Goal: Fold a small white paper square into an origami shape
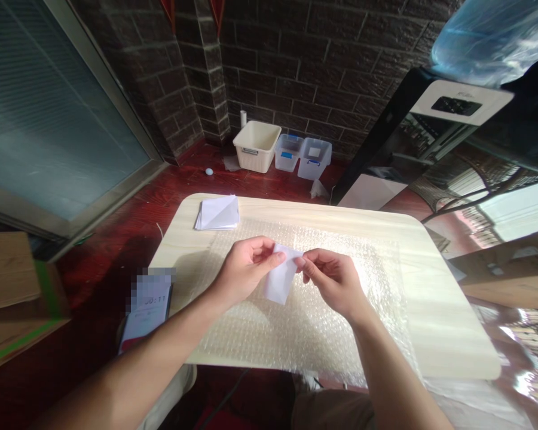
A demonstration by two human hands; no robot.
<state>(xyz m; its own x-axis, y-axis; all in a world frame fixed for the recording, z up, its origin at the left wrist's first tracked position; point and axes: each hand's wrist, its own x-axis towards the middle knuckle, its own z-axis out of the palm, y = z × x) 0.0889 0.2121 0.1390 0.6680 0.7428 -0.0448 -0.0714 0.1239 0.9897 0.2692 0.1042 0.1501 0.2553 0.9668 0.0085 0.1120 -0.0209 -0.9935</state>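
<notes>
Bare forearms (161,346) lead to the left hand (246,266) and right hand (334,278), both pinching one paper (280,283). It seems unfinished; stacked sheets (217,213) lie apart on the worktop (448,316).

Head-worn view, facing forward and down, table (448,322) below (fairly near)

A cream bin (256,161) stands beside two clear boxes (310,169)
</notes>
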